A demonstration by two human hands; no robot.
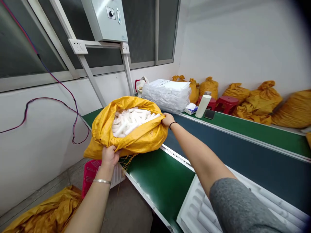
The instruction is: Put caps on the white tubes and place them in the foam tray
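A yellow woven sack (145, 142) rests on the green edge of the conveyor table, its mouth wide and facing me. Inside lie many white plastic tubes (132, 120). My left hand (109, 156) grips the near rim of the sack, fingers partly hidden by the fabric. On the sack's right side my right hand (167, 120) is closed on the rim. Loose yellow threads (128, 161) hang from the sack beside my left hand.
A white moulded tray (201, 207) lies at the lower right by the dark conveyor belt (233, 142). Beyond stand a plastic-wrapped stack (166, 95), a pale bottle (203, 106) and a phone (209, 114). A pink basket (88, 173) and another yellow sack (46, 210) are on the floor.
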